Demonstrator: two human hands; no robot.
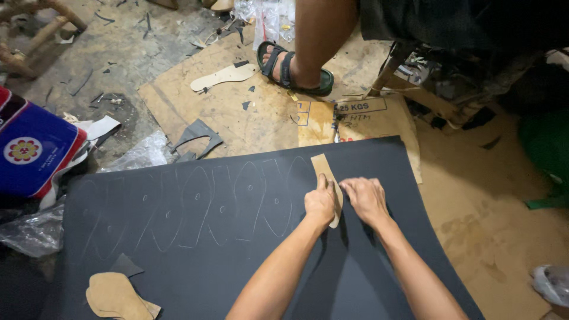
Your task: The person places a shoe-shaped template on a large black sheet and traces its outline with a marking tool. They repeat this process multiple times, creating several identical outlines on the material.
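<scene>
Left hand [320, 203] pressed the tan card template [328, 178] flat on the black sheet [237, 261] beside the traced outlines [201, 204], right hand [365, 198] closed at its edge, tool unseen; loosened pressure would likely let the template slip, skewing the outline.

Upper centre: another person's sandalled foot [294, 70] on flattened cardboard [249, 106], a pale sole cut-out [224, 76] beside it. Lower left: stacked tan sole patterns [116, 296]. Left edge: blue-and-red printed bag [32, 148].
</scene>
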